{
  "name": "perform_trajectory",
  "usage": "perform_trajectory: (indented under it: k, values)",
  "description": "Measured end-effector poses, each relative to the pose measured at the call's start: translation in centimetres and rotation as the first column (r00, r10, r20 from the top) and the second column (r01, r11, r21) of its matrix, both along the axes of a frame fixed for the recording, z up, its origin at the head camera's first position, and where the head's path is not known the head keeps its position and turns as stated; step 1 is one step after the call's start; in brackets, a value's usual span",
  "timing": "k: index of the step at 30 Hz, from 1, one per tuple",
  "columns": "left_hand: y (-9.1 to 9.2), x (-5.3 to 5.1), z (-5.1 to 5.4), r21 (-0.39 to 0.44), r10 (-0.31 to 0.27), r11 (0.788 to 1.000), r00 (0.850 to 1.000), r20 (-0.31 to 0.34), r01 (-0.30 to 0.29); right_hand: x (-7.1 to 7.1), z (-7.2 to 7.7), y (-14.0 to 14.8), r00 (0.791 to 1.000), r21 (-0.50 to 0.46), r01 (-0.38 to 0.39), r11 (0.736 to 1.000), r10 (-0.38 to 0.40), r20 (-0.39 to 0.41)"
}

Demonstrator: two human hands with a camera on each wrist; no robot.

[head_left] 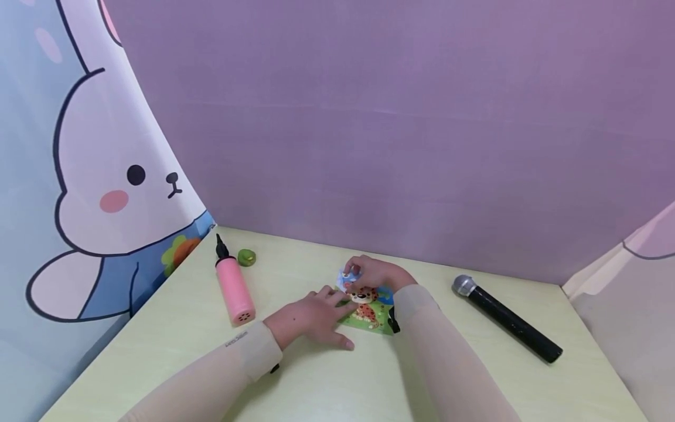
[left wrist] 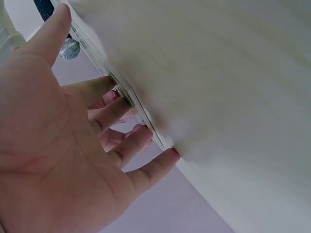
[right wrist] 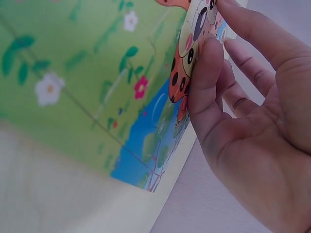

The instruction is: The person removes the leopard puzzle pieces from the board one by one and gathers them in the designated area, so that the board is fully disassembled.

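On a pale yellow, wood-grained tabletop (head_left: 343, 387), a flat, brightly printed card (head_left: 371, 313) is lying near the middle, beneath and between a person's two bare hands. Its face is showing an orange, dark-spotted cartoon leopard (head_left: 361, 296) on green ground, with a blue area toward the upper right. The left hand (head_left: 319, 316) is spreading its fingers, the tips resting at the card's left edge, and is gripping nothing. The right hand (head_left: 371, 274) is bending its fingers over the card's upper part, touching it near a blue-and-white corner; whether it is pinching anything cannot be told. The right wrist view is revealing details too small to read from the head: a white flower (right wrist: 49, 89), a deep-pink flower (right wrist: 141, 87) and a thin dark line running across the print. The left wrist view is presenting the card almost edge-on. Only the head view is including a pink cylindrical hand pump (head_left: 235, 290) with a black nozzle and, just beside it, a small rounded green object (head_left: 246, 257). To the right, a black-handled microphone (head_left: 508, 322) with a silver mesh head is lying well apart from the card.
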State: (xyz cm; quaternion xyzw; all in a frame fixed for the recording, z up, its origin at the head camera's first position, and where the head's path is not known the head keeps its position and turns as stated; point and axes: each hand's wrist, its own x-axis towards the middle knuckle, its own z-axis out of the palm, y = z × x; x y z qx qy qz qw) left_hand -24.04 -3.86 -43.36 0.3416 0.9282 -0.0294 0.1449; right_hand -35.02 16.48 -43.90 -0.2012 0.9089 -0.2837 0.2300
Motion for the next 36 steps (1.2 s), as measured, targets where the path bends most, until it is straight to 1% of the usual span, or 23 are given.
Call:
perform_trajectory:
  k: [10,15,20,22,30,36]
  values:
    - [0.13,0.12,0.41,-0.017,0.007,1.0,1.0,0.0,-0.007,-0.03,0.19,0.13,1.0,0.003,0.008,1.0,-0.008,0.016]
    - [0.14,0.1,0.49,-0.023,0.006,1.0,1.0,-0.003,-0.006,0.0,0.36,0.22,0.999,-0.034,0.009,0.999,-0.007,0.041]
    - [0.15,-0.1,0.28,-0.018,0.004,1.0,1.0,0.007,-0.004,0.07,0.39,0.3,0.997,-0.078,0.008,0.997,-0.002,0.081]
    - [0.12,-0.15,0.19,-0.019,0.002,1.0,1.0,0.004,-0.002,0.09,0.33,0.31,0.994,-0.104,0.013,0.994,-0.002,0.106]
    - [0.1,-0.2,-0.11,-0.045,-0.012,0.999,1.0,-0.014,0.011,0.34,0.29,0.36,0.987,-0.177,0.046,0.983,-0.018,0.16]
    - [0.11,-0.17,0.05,-0.039,-0.014,0.999,1.0,-0.006,0.013,0.77,0.77,0.6,0.986,-0.204,0.083,0.975,-0.05,0.161]
